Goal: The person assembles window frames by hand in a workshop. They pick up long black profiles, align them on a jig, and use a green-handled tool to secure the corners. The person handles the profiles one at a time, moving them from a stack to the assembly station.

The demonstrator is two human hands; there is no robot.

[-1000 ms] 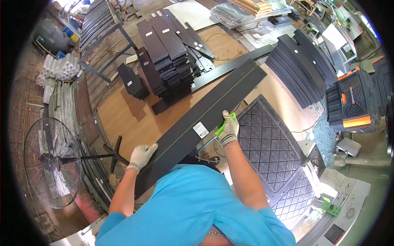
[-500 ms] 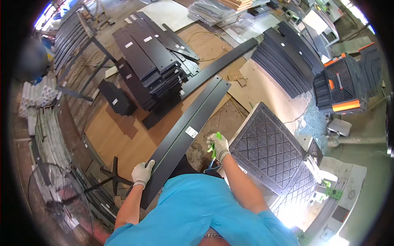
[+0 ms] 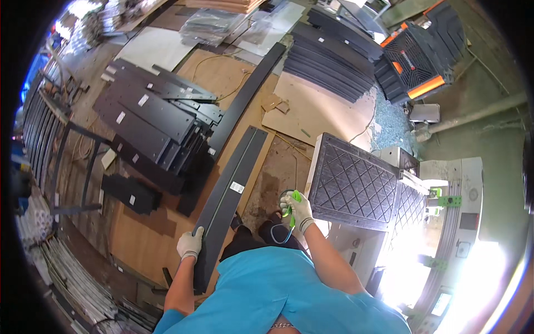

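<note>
My left hand [image 3: 190, 244], in a pale work glove, grips the near left edge of a long dark grey board [image 3: 228, 192]. The board slants away from me, with a groove along its length and a white label on its face. In my gloved right hand [image 3: 298, 208] is a bright green air blow gun [image 3: 292, 205], with my fingers wrapped round it. Its blue hose [image 3: 280, 236] loops down beside my legs. The blow gun is just right of the board and does not touch it.
A large stack of dark panels [image 3: 146, 114] lies on brown sheeting to the left, a smaller dark stack [image 3: 130, 193] nearer. More dark boards [image 3: 328, 61] are piled at the far right. A machine with a grid-patterned top [image 3: 356, 181] stands close by my right arm. An orange-and-black case [image 3: 414, 64] sits beyond.
My view has turned to the right, so the surroundings have shifted left and the machine shows more. The board is still in my left hand and the blow gun in my right.
</note>
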